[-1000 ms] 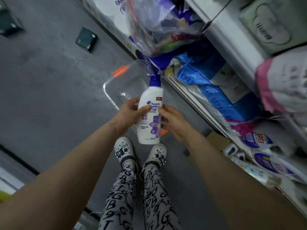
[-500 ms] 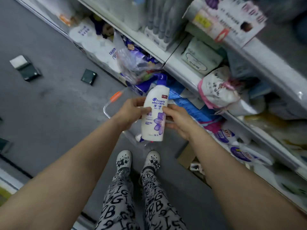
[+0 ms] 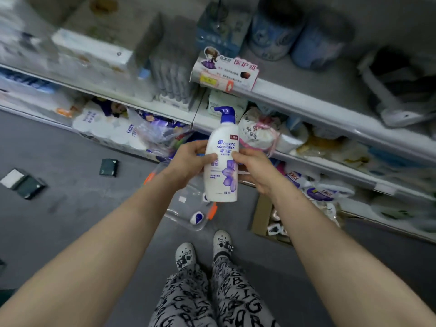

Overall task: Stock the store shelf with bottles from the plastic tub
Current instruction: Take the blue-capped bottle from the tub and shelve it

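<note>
Now both hands, left hand and right hand, grip the "head & shoulders" bottle, raised higher toward the shelf than before.

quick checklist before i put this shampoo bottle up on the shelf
1. Grip: left hand and right hand both hold the white shampoo bottle with a blue pump around its middle: ok.
2. Bottle upright, pump on top: ok.
3. Pump locked shut: cannot tell.
4. Free spot: the upper grey store shelf has a bare patch right of the pink-and-white box: ok.
5. Footing: the clear plastic tub with orange clips lies ahead of the shoes, apart from them: ok.
</note>
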Demonstrator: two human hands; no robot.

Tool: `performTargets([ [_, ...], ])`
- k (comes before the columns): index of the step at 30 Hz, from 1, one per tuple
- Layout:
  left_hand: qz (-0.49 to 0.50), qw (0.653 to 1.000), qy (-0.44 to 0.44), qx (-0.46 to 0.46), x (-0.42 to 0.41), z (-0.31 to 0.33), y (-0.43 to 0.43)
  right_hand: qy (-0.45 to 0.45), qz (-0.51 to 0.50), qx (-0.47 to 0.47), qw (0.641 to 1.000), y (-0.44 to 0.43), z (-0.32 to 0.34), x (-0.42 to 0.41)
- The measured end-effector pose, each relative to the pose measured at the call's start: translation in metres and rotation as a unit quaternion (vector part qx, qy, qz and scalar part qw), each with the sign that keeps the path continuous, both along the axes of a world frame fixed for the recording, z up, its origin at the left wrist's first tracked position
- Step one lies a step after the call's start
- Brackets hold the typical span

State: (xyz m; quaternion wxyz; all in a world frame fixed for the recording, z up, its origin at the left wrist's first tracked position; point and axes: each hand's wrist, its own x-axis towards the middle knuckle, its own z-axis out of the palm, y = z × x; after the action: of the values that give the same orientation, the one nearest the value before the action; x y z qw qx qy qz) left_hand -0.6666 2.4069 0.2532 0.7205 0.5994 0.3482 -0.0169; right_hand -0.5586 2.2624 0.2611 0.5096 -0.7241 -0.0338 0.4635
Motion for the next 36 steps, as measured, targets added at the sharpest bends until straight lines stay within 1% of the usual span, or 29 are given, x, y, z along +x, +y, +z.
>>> performTargets([
  [3,-0.035,0.999,-0.023,0.019,0.010,0.024,-0.007,-0.032,-0.037,0.011,0.999,-0.013,0.026,0.000],
  [10,-0.099,0.992,-0.060,0.042,0.034,0.078,-0.030,-0.069,-0.106,0.025,0.992,-0.047,0.079,-0.001],
  [18,-0.185,0.973,-0.105,0.085,0.062,0.129,-0.074,-0.117,-0.191,0.046,0.973,-0.104,0.133,-0.006],
  [25,-0.258,0.952,-0.136,0.095,0.088,0.169,-0.133,-0.158,-0.249,0.053,0.954,-0.169,0.169,-0.006],
  [31,-0.286,0.940,-0.158,0.101,0.109,0.198,-0.197,-0.191,-0.289,0.066,0.936,-0.235,0.196,0.000],
  [36,-0.314,0.921,-0.198,0.115,0.124,0.223,-0.263,-0.211,-0.312,0.081,0.923,-0.301,0.219,0.008],
])
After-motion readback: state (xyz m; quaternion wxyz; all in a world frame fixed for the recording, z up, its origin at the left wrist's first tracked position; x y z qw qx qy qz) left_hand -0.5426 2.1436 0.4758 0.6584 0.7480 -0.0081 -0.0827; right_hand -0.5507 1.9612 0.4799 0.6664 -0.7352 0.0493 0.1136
